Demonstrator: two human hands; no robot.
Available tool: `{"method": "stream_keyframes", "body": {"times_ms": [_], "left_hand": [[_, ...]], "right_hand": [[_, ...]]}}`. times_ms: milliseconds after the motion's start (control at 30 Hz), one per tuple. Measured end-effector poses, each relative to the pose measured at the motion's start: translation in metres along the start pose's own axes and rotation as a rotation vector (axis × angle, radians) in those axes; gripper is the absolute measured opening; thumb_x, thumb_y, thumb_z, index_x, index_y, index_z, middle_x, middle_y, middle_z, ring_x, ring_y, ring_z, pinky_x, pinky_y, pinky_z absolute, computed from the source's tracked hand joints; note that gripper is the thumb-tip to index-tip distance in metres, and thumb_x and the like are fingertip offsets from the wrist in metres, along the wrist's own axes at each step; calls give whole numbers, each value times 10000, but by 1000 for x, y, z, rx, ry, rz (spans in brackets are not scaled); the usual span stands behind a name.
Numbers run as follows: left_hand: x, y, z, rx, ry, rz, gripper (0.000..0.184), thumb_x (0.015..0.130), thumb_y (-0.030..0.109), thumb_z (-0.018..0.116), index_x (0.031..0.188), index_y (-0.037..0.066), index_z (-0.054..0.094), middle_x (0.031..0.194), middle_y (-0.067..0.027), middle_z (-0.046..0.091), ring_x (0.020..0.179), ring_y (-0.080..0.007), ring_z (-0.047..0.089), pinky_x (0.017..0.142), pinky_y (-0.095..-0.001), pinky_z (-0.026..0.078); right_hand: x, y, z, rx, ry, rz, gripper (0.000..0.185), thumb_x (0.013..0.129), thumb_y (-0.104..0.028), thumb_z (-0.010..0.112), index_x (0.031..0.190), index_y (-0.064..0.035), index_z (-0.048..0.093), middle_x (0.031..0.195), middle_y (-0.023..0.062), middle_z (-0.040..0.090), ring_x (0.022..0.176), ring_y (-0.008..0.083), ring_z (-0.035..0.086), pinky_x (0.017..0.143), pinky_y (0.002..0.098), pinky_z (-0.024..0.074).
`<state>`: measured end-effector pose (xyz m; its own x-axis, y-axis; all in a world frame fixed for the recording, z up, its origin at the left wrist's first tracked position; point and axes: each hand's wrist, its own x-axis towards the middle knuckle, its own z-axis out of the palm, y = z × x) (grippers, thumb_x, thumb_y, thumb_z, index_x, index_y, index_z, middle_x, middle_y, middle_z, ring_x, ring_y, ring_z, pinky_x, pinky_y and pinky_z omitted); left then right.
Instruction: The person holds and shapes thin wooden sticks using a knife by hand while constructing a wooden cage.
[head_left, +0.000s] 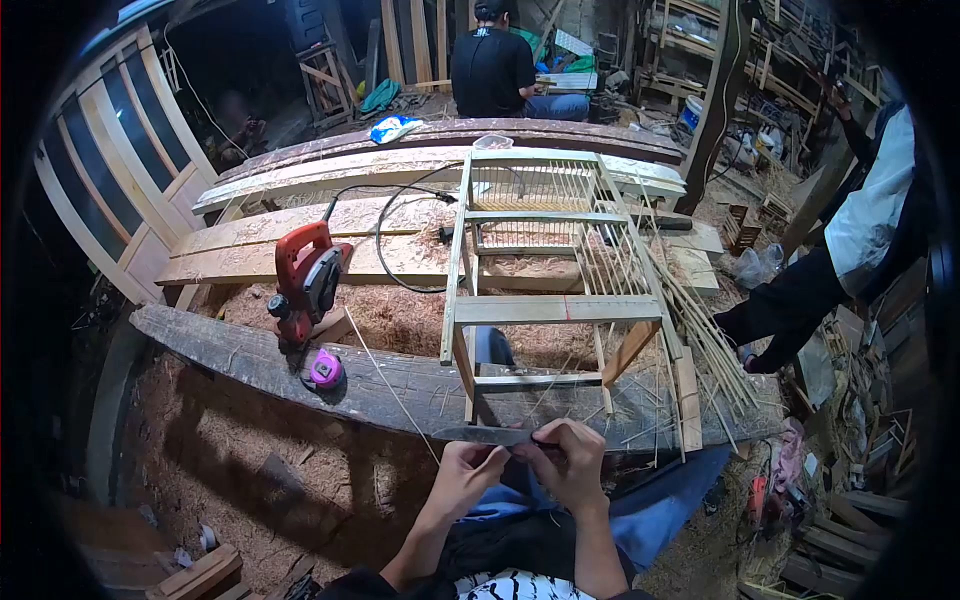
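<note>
A knife points its blade leftward from the closed fingers of my right hand, in front of my lap. Just below the blade, my left hand is closed in a pinch. A thin bamboo strip slants from the upper left down to my left fingers, which appear to grip its lower end; the exact contact is hidden. Beyond my hands stands a wooden frame with rows of thin sticks across its upper part. Several loose bamboo strips lie to its right.
A red power planer and a pink tape measure rest at the left of the worn plank. Long boards lie behind. One person sits at the back; another person is at right. Shavings cover the floor.
</note>
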<state>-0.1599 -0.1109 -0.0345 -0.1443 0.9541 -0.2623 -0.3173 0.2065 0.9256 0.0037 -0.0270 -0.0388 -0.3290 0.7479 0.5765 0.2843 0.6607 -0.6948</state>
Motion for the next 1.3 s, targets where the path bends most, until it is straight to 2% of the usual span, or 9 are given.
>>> {"method": "stream_keyframes", "body": {"times_ms": [133,200,400,500,600,767,833,933,1300], "left_hand": [[2,1,0,-50,-11,10,150,975,104,633,996,-28,700,830,4,663,690,-32,502,613,-197,406],[8,-8,2,95,-12,186,157,981,108,625,1026,-31,682,763,20,610,580,-9,420,495,-189,299],[3,18,12,4,-26,107,161,978,102,622,1061,-28,668,794,23,604,573,1,406,480,-180,280],[6,23,6,38,-31,134,206,978,111,619,1119,-35,659,779,39,560,569,-2,375,488,-178,272],[7,30,2,-50,-3,45,284,978,115,621,1224,-26,632,768,29,528,591,-18,379,504,-188,285],[19,6,8,-93,-71,47,312,998,124,594,1283,-1,609,779,16,522,593,-24,363,510,-194,272],[22,3,16,-121,-208,16,356,1002,160,599,1322,2,587,797,8,529,601,-29,358,520,-193,266],[22,2,25,-109,-217,-10,398,1000,192,601,1353,9,570,829,12,550,623,-29,369,534,-188,267],[24,5,43,20,-154,82,337,958,90,630,1277,-19,629,823,24,593,674,-28,458,572,-180,333]], "right_hand": [[0,2,1,14,4,-26,304,736,-269,841,777,-64,620,734,69,650,626,276,630,574,363,459],[0,5,-2,-5,25,-45,309,733,-273,842,771,-64,619,731,68,649,620,275,625,572,364,456],[-3,14,-20,-40,72,-15,322,717,-280,852,769,-73,612,722,56,653,615,257,619,564,367,445],[-12,33,-30,-144,116,-42,327,694,-192,868,769,-56,581,722,61,640,641,259,630,592,361,466],[-19,50,-37,-163,422,104,324,726,-247,859,749,-70,589,717,70,641,632,252,623,580,355,458],[-14,30,-48,-228,341,38,326,714,-254,866,752,-61,606,729,80,653,629,252,630,571,354,460],[-12,18,-33,-42,178,-17,316,708,-252,865,752,-63,615,738,76,661,622,257,628,568,356,457],[-9,12,-15,15,122,-4,313,698,-253,866,747,-68,618,733,68,661,613,259,624,559,354,450],[-9,22,-29,-48,172,-21,318,702,-276,866,738,-83,615,707,45,645,594,235,606,548,345,425]]}}
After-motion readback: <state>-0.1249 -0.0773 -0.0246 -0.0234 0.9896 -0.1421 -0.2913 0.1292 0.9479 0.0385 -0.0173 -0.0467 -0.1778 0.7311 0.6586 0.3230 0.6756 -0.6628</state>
